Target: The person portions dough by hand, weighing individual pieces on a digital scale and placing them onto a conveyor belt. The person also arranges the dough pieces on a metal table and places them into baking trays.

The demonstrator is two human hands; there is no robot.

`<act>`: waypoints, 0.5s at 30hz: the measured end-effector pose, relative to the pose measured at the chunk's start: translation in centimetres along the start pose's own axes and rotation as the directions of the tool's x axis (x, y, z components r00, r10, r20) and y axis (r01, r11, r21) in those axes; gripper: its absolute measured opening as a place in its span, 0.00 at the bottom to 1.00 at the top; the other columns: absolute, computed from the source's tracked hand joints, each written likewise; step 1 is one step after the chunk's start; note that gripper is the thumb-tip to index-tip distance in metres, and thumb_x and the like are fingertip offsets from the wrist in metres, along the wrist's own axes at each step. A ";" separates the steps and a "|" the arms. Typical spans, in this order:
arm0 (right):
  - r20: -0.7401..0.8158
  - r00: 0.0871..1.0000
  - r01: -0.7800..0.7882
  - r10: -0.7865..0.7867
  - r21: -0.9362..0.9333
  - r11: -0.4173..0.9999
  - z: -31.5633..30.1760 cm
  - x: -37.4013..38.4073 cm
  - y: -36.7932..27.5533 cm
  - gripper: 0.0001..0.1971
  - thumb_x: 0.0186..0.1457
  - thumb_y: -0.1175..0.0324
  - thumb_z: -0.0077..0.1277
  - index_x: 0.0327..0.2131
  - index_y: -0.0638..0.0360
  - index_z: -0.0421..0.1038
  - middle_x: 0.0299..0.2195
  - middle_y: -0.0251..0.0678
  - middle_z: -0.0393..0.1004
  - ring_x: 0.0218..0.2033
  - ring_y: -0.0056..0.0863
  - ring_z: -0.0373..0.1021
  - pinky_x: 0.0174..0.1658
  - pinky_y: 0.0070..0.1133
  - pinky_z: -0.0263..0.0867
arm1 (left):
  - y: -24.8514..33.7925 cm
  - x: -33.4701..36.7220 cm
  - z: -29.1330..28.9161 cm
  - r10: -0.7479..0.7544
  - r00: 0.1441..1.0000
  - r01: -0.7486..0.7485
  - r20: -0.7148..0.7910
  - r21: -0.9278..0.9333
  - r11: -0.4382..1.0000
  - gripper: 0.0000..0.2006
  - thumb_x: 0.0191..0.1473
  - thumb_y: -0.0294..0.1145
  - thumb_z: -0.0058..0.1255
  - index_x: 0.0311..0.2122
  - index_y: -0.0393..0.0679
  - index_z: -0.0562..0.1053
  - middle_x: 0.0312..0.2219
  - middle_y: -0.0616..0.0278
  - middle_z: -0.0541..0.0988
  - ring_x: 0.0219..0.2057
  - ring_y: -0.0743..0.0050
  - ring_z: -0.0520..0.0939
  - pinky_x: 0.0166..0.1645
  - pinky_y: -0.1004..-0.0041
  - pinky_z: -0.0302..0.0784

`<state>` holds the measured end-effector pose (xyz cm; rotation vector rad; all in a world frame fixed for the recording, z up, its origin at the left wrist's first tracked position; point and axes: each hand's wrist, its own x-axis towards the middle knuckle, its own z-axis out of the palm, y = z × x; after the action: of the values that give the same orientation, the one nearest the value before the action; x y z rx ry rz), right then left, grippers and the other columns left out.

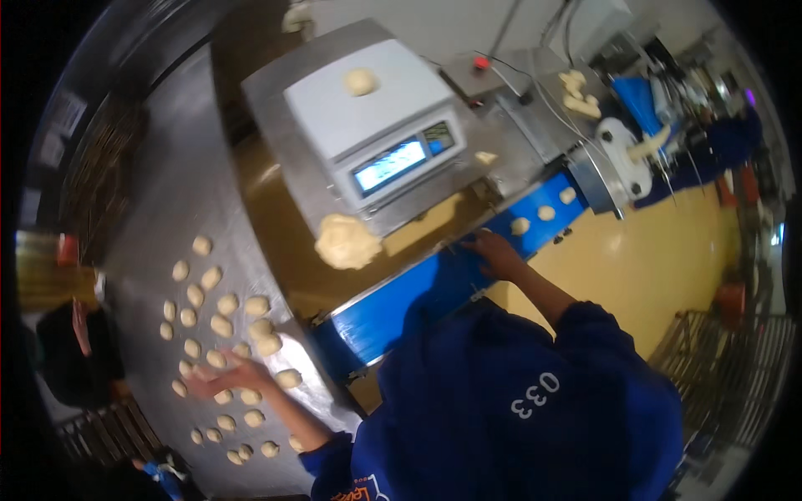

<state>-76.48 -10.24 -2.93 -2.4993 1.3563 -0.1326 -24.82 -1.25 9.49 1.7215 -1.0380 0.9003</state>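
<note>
My left hand is stretched out low over the metal table, its fingers apart among several small pale dough balls. It touches or nearly touches the closest ones. My right hand reaches over the blue conveyor belt, its fingers dim and partly hidden. A pale bit of what looks like dough shows just beyond it, but whether the fingers grip it is unclear. Farther up the belt lie a few more dough balls. One dough ball rests on the white digital scale.
A large dough lump sits at the scale stand's near corner. Past the belt's far end stands a machine with dough pieces nearby. A person's hand shows beyond the table at left. Wire racks stand at right.
</note>
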 end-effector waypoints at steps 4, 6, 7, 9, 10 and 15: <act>-0.083 0.980 0.167 -0.178 -0.123 0.978 4.3 -1.5 5.9 0.27 0.43 0.73 0.49 0.51 0.48 0.64 0.50 0.37 0.65 0.53 0.38 0.59 0.55 0.33 0.57 | 17.5 -9.3 3.9 0.376 0.867 -0.163 0.328 -0.526 0.835 0.32 0.43 0.29 0.53 0.54 0.44 0.53 0.54 0.50 0.52 0.55 0.48 0.58 0.58 0.55 0.54; -0.155 0.979 0.143 -0.130 0.078 0.987 5.7 -0.7 8.3 0.24 0.44 0.75 0.48 0.49 0.50 0.65 0.49 0.36 0.66 0.52 0.36 0.60 0.52 0.31 0.59 | 25.0 -12.3 4.5 0.459 0.764 0.021 0.452 -0.730 0.684 0.25 0.42 0.26 0.53 0.47 0.44 0.60 0.49 0.49 0.61 0.51 0.50 0.63 0.55 0.56 0.58; -0.168 0.985 0.079 -0.039 0.237 0.968 5.7 -0.1 8.6 0.23 0.45 0.75 0.48 0.49 0.52 0.65 0.48 0.35 0.67 0.51 0.34 0.62 0.51 0.30 0.60 | 28.1 -13.8 4.8 0.510 0.662 0.151 0.550 -0.764 0.627 0.24 0.42 0.25 0.52 0.47 0.43 0.61 0.46 0.49 0.64 0.50 0.50 0.65 0.54 0.56 0.59; -0.172 0.957 -0.066 0.232 0.652 0.755 4.9 0.3 9.2 0.20 0.47 0.76 0.48 0.47 0.55 0.66 0.45 0.33 0.68 0.48 0.30 0.64 0.47 0.27 0.63 | 33.1 -16.3 5.6 0.558 0.423 0.307 0.714 -0.693 0.652 0.22 0.43 0.24 0.52 0.47 0.40 0.64 0.43 0.48 0.67 0.48 0.50 0.67 0.52 0.58 0.61; -0.126 0.907 -0.109 0.401 0.850 0.516 3.9 0.3 9.4 0.19 0.47 0.76 0.49 0.46 0.55 0.66 0.44 0.33 0.68 0.46 0.27 0.65 0.45 0.25 0.65 | 34.9 -18.2 6.3 0.514 0.306 0.447 0.801 -0.598 0.665 0.22 0.44 0.25 0.52 0.47 0.39 0.64 0.44 0.47 0.67 0.48 0.50 0.67 0.52 0.59 0.62; -0.316 0.915 0.055 0.251 0.714 0.698 -1.8 -6.2 18.5 0.16 0.49 0.76 0.50 0.44 0.61 0.66 0.39 0.35 0.69 0.42 0.30 0.68 0.44 0.23 0.67 | 43.7 -27.3 10.3 0.634 0.117 0.230 0.765 -0.642 0.732 0.22 0.42 0.27 0.54 0.46 0.39 0.67 0.43 0.46 0.69 0.44 0.49 0.71 0.48 0.60 0.67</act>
<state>-95.19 -14.97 -6.35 -1.7665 1.2363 -0.9922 -73.95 -14.30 -3.98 1.3572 -2.2282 -0.7764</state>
